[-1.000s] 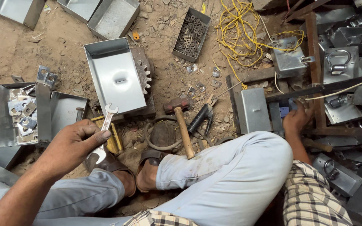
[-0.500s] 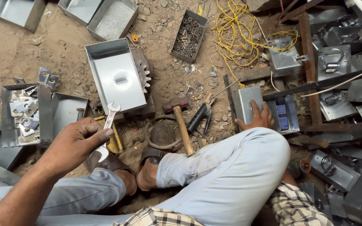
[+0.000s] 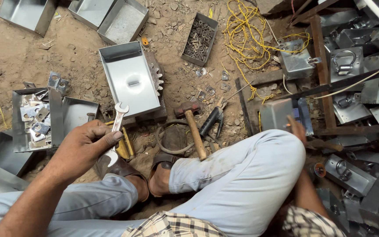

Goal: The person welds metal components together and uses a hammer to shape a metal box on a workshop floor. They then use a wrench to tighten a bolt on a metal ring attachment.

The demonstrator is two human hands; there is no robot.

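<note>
Wrench (image 3: 116, 127) held in our left hand (image 3: 82, 147), near left of the scene, just above our sandalled foot (image 3: 123, 169); its open end points far, toward the open metal tray (image 3: 130, 79) lying on the dirt. Our fingers are curled shut around the lower shank, the thumb pressed along it. Our right hand (image 3: 295, 127) reaches past the raised knee (image 3: 264, 153) to a small grey metal box (image 3: 276, 115) at right; the knee hides most of the hand, so we cannot tell whether its fingers grip the box or only touch it.

Around us: a hammer (image 3: 192, 127) with a wooden handle and a pair of pliers (image 3: 211, 122) lie just beyond the feet, a tin of small fasteners (image 3: 199, 39) sits far centre beside a tangle of yellow wire (image 3: 246, 35), a tray of flat brackets (image 3: 33, 120) stands at left, and finished boxes with ring handles (image 3: 346, 63) are stacked at right.

Judged from this view, good handling means shifting the grip toward the wrench's near end for leverage, keeping the open end in line with the forearm, and seating the box firmly in the right hand before tool and box meet.
</note>
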